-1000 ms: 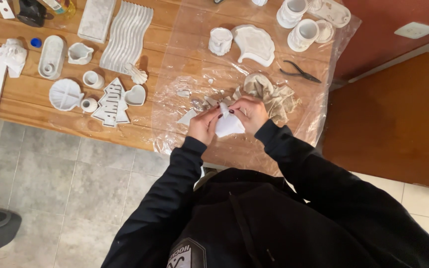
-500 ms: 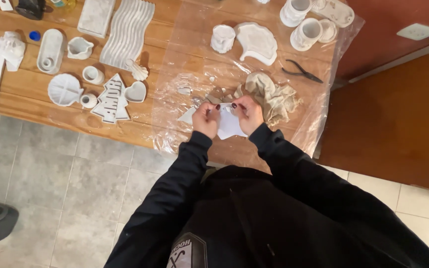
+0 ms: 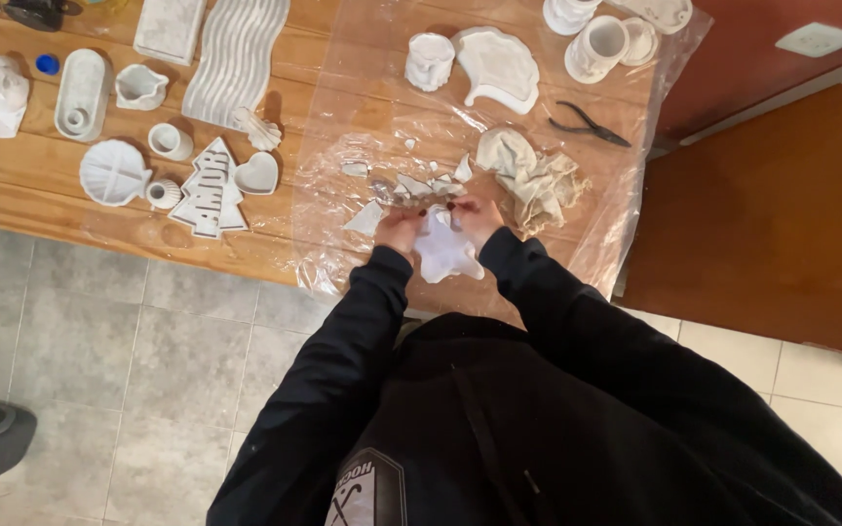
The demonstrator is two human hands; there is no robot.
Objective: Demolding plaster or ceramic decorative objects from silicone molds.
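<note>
Head view, looking down at a wooden table [image 3: 70, 209] partly covered by a clear plastic sheet [image 3: 363, 107]. Both hands meet at the near edge of the sheet: the left hand [image 3: 401, 230] and the right hand [image 3: 477, 216] each pinch one side of a white star-shaped mould [image 3: 443, 248], fingers closed on its rim, holding it just above the table edge. Compared with a second ago, the mould sits lower and nearer the body, and its limp points now hang down between the wrists (it seems to be flexed or peeled back). Just beyond the fingertips lies a scatter of white broken fragments [image 3: 419, 185], which suggests the cast piece is coming out in bits. To the right of these rests a crumpled cloth [image 3: 533, 175]; farther right, black pliers [image 3: 589, 125]. At far left stand finished white casts, among them a tree-shaped piece [image 3: 209, 187] and a heart-shaped dish [image 3: 256, 173].
</note>
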